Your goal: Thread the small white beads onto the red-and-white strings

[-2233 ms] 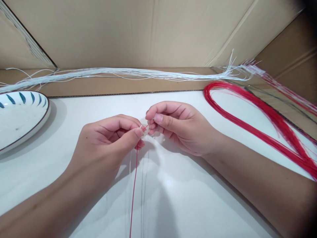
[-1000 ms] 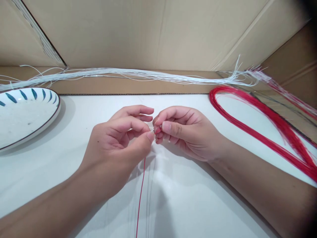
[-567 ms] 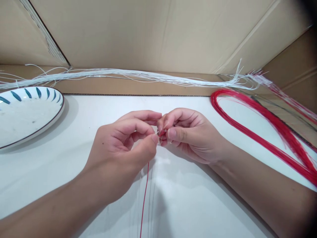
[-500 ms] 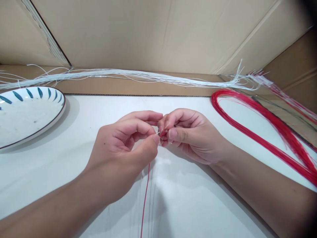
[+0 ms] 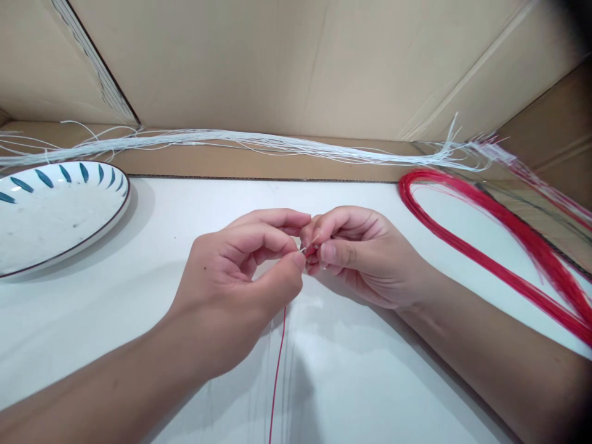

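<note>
My left hand is closed, thumb and forefinger pinching a thin pale wire whose short end sticks out toward the right. From below these fingers a red cord hangs toward the front; where it starts is hidden behind the hand. My right hand is closed too, and its fingertips touch or nearly touch the left ones. Between its thumb and fingers shows a small bit of red, mostly covered, so its shape is unclear.
A white oval plate with blue-green leaf marks stands at the left. Along the back, a bundle of white strands lies on the cardboard. A looped bundle of red strands lies at the right, on the white table.
The whole view has shifted slightly, so everything sits a little farther right. The fingertips have moved only slightly, and more of the pale wire end shows between the hands.
</note>
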A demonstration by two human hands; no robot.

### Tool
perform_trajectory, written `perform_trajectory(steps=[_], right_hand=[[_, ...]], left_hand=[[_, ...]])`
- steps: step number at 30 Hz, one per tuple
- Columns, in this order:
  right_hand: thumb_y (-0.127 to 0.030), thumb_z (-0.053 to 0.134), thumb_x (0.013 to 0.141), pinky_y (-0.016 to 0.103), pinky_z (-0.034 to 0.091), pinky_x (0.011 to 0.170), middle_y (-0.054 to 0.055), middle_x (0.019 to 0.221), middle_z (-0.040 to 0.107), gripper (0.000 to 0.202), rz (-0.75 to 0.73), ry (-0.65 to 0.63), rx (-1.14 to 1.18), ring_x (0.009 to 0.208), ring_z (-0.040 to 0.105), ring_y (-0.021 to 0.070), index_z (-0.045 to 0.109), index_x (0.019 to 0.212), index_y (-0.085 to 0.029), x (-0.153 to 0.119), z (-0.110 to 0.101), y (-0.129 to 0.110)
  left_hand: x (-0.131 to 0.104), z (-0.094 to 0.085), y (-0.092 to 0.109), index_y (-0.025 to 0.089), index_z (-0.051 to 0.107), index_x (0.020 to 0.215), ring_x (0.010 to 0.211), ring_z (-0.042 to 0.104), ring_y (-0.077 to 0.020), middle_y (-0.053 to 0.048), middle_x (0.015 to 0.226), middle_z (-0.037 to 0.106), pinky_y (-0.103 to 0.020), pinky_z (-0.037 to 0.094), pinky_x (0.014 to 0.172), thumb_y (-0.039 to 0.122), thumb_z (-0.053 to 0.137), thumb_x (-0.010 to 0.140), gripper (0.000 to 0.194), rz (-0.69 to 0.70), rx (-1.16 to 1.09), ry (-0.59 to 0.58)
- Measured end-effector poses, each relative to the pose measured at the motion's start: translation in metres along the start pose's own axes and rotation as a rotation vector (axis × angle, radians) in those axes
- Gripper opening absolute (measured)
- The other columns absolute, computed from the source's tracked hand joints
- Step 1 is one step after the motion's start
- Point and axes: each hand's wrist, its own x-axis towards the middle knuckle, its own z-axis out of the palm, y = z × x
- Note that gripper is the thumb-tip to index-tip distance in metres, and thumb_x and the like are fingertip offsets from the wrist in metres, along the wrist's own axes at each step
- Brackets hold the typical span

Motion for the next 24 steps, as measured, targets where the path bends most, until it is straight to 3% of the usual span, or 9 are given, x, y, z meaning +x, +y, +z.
perform_trajectory(steps=[24], right_hand=[[-0.012,0.083,0.081,0.020,0.062,0.071,0.001,0.079,0.077,0.006,0.017,0.014,-0.008,0.072,0.073,0.0089,0.079,0.081,-0.017,-0.0006,0.0000,-0.0011]], left_hand=[[-0.0007,0.0003,0.0024,0.026,0.078,0.069,0.101,0.073,-0.0119,0.002,0.110,0.077,-0.012,0.060,0.082,0.015,0.074,0.083,0.018,0.003,0.018,0.000]])
